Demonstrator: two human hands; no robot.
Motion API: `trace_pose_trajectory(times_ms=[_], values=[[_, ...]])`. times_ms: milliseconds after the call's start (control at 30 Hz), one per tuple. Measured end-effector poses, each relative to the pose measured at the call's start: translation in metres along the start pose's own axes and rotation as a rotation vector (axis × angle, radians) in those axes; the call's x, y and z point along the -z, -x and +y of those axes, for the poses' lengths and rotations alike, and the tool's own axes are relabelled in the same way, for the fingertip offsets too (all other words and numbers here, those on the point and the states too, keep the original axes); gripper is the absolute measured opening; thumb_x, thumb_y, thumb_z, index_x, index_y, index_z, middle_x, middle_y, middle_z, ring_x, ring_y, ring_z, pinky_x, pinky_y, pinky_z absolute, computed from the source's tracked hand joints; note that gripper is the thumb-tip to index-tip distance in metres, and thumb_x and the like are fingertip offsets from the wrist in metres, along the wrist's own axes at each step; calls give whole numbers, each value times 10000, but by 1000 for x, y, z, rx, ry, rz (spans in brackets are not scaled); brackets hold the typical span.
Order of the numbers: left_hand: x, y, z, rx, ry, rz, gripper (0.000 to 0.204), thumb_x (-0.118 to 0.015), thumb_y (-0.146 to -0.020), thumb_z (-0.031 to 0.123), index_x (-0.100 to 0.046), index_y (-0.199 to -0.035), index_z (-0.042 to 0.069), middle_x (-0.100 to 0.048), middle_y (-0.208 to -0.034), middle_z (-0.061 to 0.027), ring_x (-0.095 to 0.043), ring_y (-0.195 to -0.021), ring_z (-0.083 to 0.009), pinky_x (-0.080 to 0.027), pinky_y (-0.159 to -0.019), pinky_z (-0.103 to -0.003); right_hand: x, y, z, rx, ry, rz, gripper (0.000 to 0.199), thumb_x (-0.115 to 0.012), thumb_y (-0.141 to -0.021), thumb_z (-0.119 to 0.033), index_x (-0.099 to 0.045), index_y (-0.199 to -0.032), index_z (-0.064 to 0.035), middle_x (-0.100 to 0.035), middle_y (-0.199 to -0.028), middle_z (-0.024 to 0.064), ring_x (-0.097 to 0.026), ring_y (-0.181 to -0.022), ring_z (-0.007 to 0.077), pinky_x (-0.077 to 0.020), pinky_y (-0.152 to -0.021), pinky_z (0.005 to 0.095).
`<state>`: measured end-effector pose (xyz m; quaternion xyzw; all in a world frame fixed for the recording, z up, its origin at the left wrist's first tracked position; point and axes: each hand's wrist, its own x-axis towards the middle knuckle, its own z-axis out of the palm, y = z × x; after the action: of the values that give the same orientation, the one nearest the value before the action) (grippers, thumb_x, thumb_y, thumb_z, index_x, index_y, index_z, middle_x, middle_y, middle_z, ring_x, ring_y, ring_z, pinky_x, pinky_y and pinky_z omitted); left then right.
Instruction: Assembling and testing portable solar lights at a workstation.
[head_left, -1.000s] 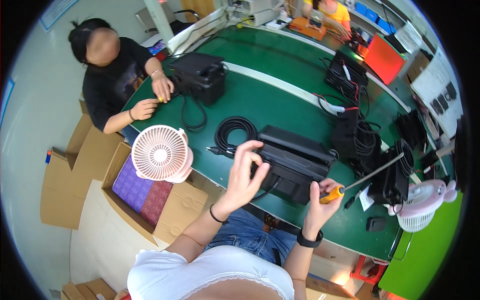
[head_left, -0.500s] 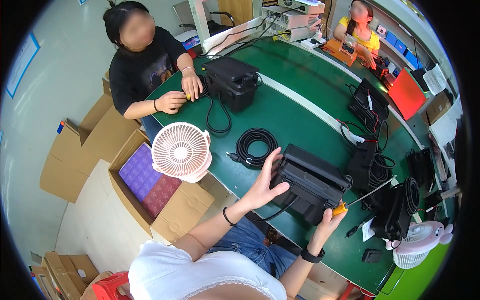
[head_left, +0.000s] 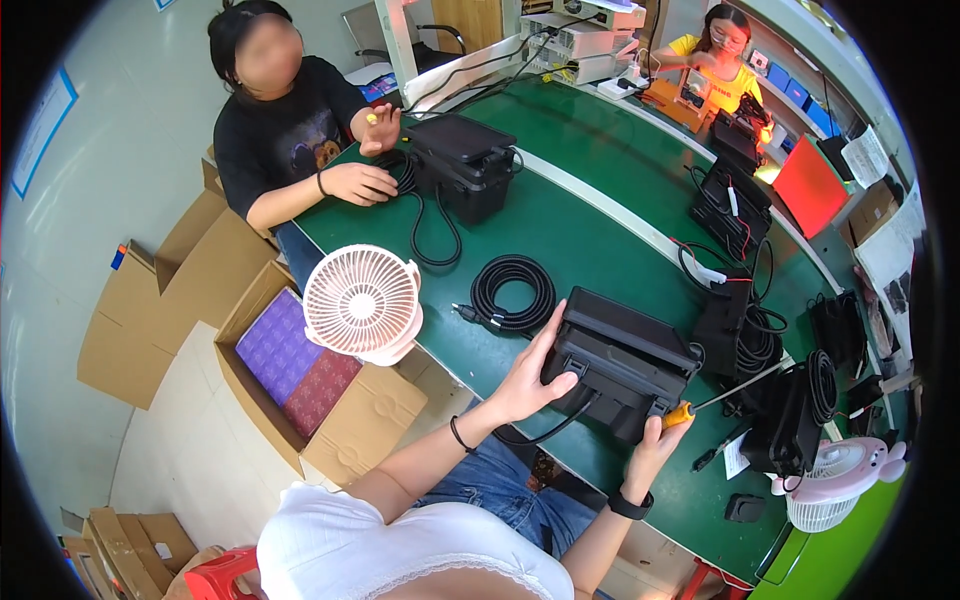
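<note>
A black plastic case (head_left: 615, 375) with a hinged lid stands tilted on the green table's near edge. My left hand (head_left: 535, 385) grips its left side, thumb on the front face and fingers along the side. At the right front corner, my right hand (head_left: 657, 450) is closed round the orange handle of a screwdriver (head_left: 680, 413), whose long metal shaft points away to the right. The fingers of this hand also touch the case. A black cable (head_left: 560, 432) hangs from the case's front toward my lap. Beyond my left hand lies a coiled black cable (head_left: 512, 290) with a plug.
A pink fan (head_left: 362, 300) stands at the table's left edge, above a cardboard box (head_left: 370, 425). More black cases (head_left: 735, 320) with cables line the right side, near another pink fan (head_left: 830, 485). Across the table, a co-worker's hands (head_left: 362, 183) are beside another black case (head_left: 465, 165).
My hands and the case have barely moved. The co-worker at the left has parted their hands, raising one with a small yellow thing. The far person's arm has moved up.
</note>
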<state>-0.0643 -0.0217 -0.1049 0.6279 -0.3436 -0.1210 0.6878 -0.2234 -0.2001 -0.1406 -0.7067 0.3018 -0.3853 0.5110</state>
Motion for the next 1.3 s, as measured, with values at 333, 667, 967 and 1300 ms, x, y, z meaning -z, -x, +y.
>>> trace_pose_trajectory(times_ms=[333,667,967,1300], values=[[-9,3,-6,35,281,42,920,-679,-893,67,-73,-1586,81,-351,-1534,-141,-399,-1354,-202,-314,-1120,-331,6,-7,-7,-25,-117,-80,736,-712,-850,-362,-345,-1372,5,-443,-1353,148,-438,-1211,239,-314,-1066,342],[-6,9,-8,57,162,13,893,-645,-926,94,-41,-1583,72,-324,-1550,-170,-389,-1377,-245,-302,-1132,-361,3,-13,-29,-14,-137,-113,577,-737,-824,-367,-398,-1156,-38,-507,-1284,158,-470,-1047,199,-382,-968,331],[-3,-12,1,104,210,18,831,-638,-958,117,-85,-1576,69,-315,-1544,-175,-375,-1384,-238,-295,-1142,-367,-10,-24,-30,-47,-112,-4,493,-781,-848,-266,-474,-1141,-15,-544,-1059,55,-503,-972,153,-427,-885,291],[-19,-28,5,310,275,226,782,-611,-974,368,-163,-1565,123,-302,-1517,-185,-339,-1385,-277,-273,-1147,-399,18,27,-71,-45,212,6,185,-523,-1012,-183,-530,-1089,-16,-575,-744,65,-542,-622,142,-435,-573,278]])
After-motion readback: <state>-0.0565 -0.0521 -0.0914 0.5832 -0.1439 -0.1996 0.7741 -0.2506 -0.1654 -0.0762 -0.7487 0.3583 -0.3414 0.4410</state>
